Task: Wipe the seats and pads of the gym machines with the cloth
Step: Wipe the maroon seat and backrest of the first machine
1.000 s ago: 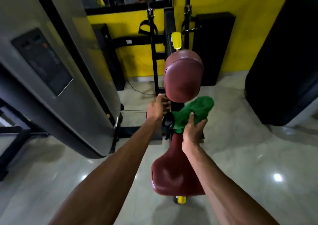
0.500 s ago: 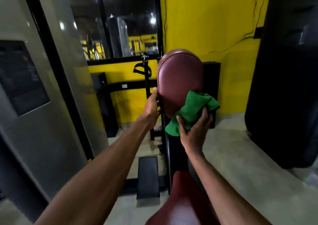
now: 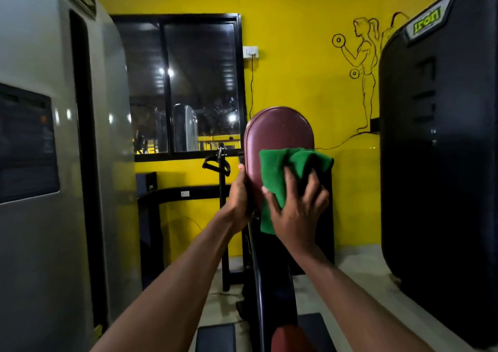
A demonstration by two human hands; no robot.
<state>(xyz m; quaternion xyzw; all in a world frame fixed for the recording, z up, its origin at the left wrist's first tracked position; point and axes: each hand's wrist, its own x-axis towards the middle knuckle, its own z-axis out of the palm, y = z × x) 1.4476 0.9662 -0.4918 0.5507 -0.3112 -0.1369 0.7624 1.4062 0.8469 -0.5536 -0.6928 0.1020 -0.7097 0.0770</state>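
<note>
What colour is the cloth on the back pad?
Green cloth, seen in the head view.

Two bare forearms rise from the bottom edge of the view, both uncovered from below the elbow to the wrist; no sleeve, cuff or glove shows anywhere along them. The left hand [image 3: 238, 203] and the right hand [image 3: 297, 211] are bare too, with no ring, watch, band or strap visible. Short, unpainted nails show on the right hand's fingers [image 3: 289, 179].
</note>
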